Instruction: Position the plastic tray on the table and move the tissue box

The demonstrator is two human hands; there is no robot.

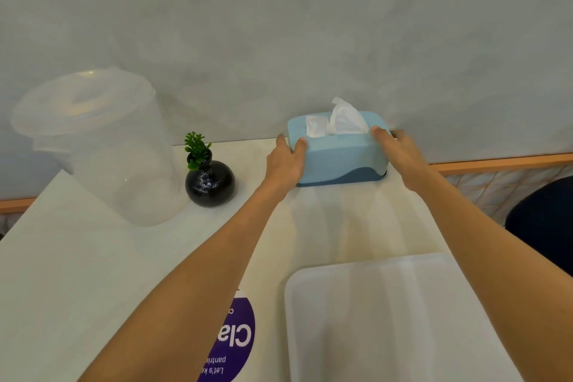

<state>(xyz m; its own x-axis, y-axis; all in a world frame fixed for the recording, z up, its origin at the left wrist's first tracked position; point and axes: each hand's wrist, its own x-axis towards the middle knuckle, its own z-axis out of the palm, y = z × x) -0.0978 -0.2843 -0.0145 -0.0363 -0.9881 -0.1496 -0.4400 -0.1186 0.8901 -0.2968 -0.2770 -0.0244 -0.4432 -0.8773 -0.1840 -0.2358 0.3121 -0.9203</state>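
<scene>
A grey wall [279,25] with a faint mottled finish fills the upper half of the view, evenly lit with no hard shadows. A white table [77,257] stands against it; an orange-brown wooden ledge [502,163] runs along the wall base on the right and reappears at the left edge, with a pale patterned surface visible below it. A purple round sticker [238,341] with white lettering lies on the table's near edge, and a dark rounded shape, unidentifiable, sits at the far right.
</scene>
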